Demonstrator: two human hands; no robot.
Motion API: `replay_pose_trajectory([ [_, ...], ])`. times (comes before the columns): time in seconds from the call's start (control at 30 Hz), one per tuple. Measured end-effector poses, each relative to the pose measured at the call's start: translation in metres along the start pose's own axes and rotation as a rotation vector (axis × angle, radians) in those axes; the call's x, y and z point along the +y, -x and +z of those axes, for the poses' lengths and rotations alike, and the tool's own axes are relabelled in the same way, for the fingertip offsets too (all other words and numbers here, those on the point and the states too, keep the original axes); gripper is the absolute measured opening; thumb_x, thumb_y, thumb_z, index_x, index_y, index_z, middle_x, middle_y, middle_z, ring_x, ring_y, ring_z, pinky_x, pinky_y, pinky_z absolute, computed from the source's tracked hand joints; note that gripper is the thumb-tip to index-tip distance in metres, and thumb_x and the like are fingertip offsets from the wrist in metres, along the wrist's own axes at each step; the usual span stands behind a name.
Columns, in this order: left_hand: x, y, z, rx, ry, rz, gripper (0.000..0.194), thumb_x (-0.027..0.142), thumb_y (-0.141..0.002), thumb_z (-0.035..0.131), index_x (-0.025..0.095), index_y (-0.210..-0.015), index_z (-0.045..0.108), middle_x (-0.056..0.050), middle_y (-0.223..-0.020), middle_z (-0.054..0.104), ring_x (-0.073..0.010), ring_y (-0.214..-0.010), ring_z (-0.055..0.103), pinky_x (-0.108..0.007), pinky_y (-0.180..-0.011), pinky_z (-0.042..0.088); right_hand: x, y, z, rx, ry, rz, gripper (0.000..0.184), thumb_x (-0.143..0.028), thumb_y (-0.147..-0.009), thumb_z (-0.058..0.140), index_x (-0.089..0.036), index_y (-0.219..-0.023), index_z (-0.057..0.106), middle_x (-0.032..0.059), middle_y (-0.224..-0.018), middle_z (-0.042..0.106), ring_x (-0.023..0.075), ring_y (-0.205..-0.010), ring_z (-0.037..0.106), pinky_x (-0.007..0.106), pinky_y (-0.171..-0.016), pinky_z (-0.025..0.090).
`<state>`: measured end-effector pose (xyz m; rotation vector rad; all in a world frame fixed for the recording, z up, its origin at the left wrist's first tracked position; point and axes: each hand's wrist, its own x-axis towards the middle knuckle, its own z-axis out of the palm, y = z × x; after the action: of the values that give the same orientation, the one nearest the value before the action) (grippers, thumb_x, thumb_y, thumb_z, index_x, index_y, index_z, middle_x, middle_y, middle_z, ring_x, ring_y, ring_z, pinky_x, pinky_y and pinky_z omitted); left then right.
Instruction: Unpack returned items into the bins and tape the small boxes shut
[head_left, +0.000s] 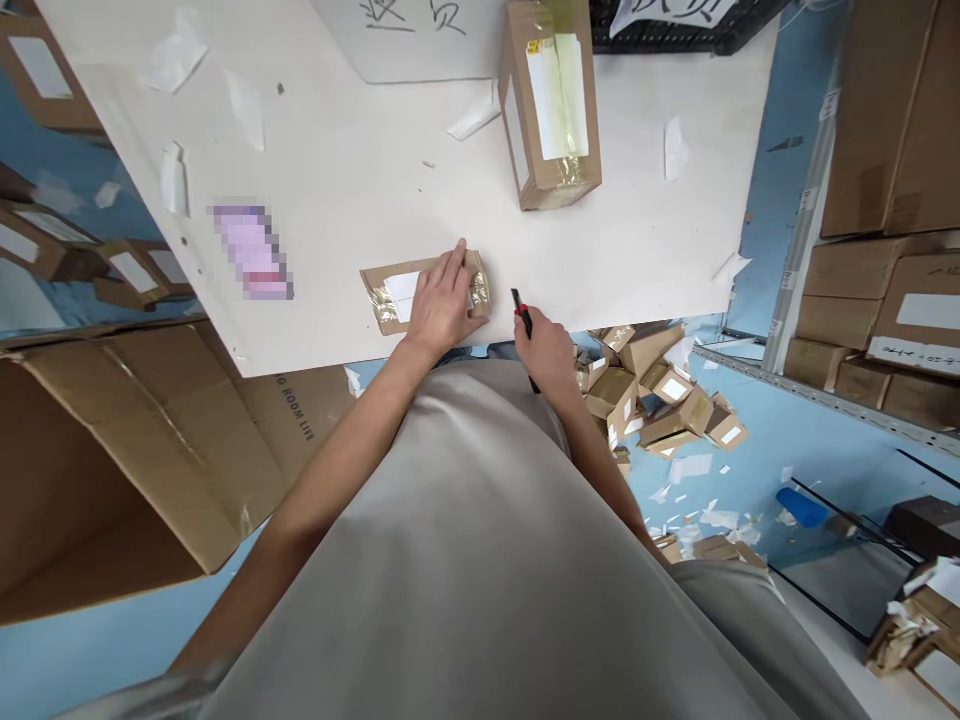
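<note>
A small, flat cardboard package with a white label and shiny clear tape lies near the table's front edge. My left hand spans its right part, fingers over the far side and thumb at the near side, hiding some of the label. To the right, apart from the package, my right hand is closed around a black and red box cutter, its tip pointing away from me. Farther back stands a taller taped cardboard box with a white label.
Paper scraps and a blurred pink rectangular item lie on the white table. A black crate sits at the back. A large open carton stands left; discarded boxes heap on the floor right, beside shelves of cartons.
</note>
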<state>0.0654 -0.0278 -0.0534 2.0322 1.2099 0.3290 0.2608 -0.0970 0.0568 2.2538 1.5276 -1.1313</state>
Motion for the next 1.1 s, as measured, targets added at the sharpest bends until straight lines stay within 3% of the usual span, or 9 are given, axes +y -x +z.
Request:
replay_pose_trajectory([
  [0.1,0.003,-0.011,-0.005,-0.003,0.007,0.001,0.088,0.048,-0.088,0.090,0.016,-0.162,0.055,-0.025,-0.179,0.047,-0.0548,-0.166,0.041,-0.079,-0.138,0.031,0.015,-0.004,-0.001,0.058,-0.056,-0.019,0.044,-0.043,-0.121,0.039,-0.020,-0.141,0.071,0.0187,-0.119,0.086,0.0398,-0.107,0.081,0.045,-0.096,0.059],
  [0.2,0.008,-0.007,-0.028,0.008,0.016,0.017,0.098,0.043,-0.085,0.092,0.018,-0.169,0.048,-0.023,-0.174,0.052,-0.0529,-0.164,0.043,-0.075,-0.140,0.031,0.022,-0.007,-0.004,0.111,-0.127,-0.065,0.047,-0.048,-0.122,0.036,-0.023,-0.138,0.072,0.0145,-0.111,0.087,0.0360,-0.103,0.082,0.043,-0.096,0.060],
  [0.37,0.010,0.036,-0.087,0.093,0.069,-0.042,0.111,0.053,-0.090,0.091,0.020,-0.178,0.033,-0.020,-0.179,0.044,-0.0521,-0.169,0.035,-0.072,-0.143,0.028,0.014,-0.005,-0.010,0.202,-0.290,-0.144,0.056,-0.058,-0.122,0.028,-0.024,-0.140,0.069,0.0095,-0.103,0.087,0.0291,-0.092,0.084,0.039,-0.092,0.062],
  [0.47,-0.005,0.065,-0.106,0.110,0.109,-0.100,0.110,0.055,-0.090,0.092,0.021,-0.178,0.036,-0.019,-0.181,0.041,-0.0516,-0.169,0.036,-0.070,-0.143,0.031,-0.001,-0.005,-0.010,0.220,-0.342,-0.182,0.059,-0.061,-0.122,0.027,-0.024,-0.142,0.067,0.0094,-0.105,0.087,0.0270,-0.089,0.084,0.039,-0.091,0.062],
  [0.6,-0.041,0.095,-0.106,0.095,0.132,-0.153,0.106,0.060,-0.086,0.096,0.030,-0.175,0.047,-0.018,-0.185,0.034,-0.0520,-0.168,0.038,-0.073,-0.137,0.038,-0.025,-0.005,-0.003,0.173,-0.315,-0.209,0.053,-0.056,-0.122,0.032,-0.023,-0.144,0.067,0.0097,-0.107,0.087,0.0277,-0.093,0.084,0.039,-0.093,0.063],
  [0.7,-0.054,0.101,-0.104,0.128,0.093,-0.170,0.118,0.068,-0.076,0.102,0.035,-0.175,0.047,-0.018,-0.190,0.025,-0.0584,-0.174,0.022,-0.082,-0.136,0.031,-0.039,-0.003,0.003,0.148,-0.247,-0.215,0.050,-0.049,-0.121,0.033,-0.023,-0.150,0.064,0.0101,-0.114,0.087,0.0289,-0.097,0.084,0.041,-0.095,0.063],
  [0.83,-0.036,0.076,-0.096,0.210,0.106,-0.093,0.097,0.079,-0.094,0.081,0.034,-0.173,0.049,-0.014,-0.191,0.029,-0.0529,-0.180,0.009,-0.082,-0.141,0.014,-0.050,0.001,0.008,0.135,-0.135,-0.218,0.052,-0.047,-0.122,0.029,-0.026,-0.159,0.059,0.0101,-0.122,0.087,0.0292,-0.101,0.084,0.041,-0.096,0.064],
  [0.97,-0.014,0.037,-0.077,0.178,0.171,-0.008,0.076,0.076,-0.112,0.050,0.030,-0.173,0.051,-0.012,-0.186,0.041,-0.0446,-0.180,0.019,-0.074,-0.145,0.011,-0.056,-0.001,0.010,0.120,-0.055,-0.245,0.058,-0.057,-0.122,0.034,-0.028,-0.169,0.053,0.0095,-0.123,0.086,0.0304,-0.106,0.083,0.043,-0.099,0.064],
  [1.1,-0.017,0.023,-0.061,0.194,0.197,-0.016,0.072,0.074,-0.116,0.041,0.028,-0.169,0.056,-0.011,-0.182,0.049,-0.0405,-0.178,0.028,-0.068,-0.147,0.008,-0.063,-0.009,0.010,0.108,-0.018,-0.285,0.064,-0.061,-0.120,0.037,-0.028,-0.174,0.049,0.0111,-0.126,0.086,0.0327,-0.111,0.082,0.046,-0.104,0.062],
])
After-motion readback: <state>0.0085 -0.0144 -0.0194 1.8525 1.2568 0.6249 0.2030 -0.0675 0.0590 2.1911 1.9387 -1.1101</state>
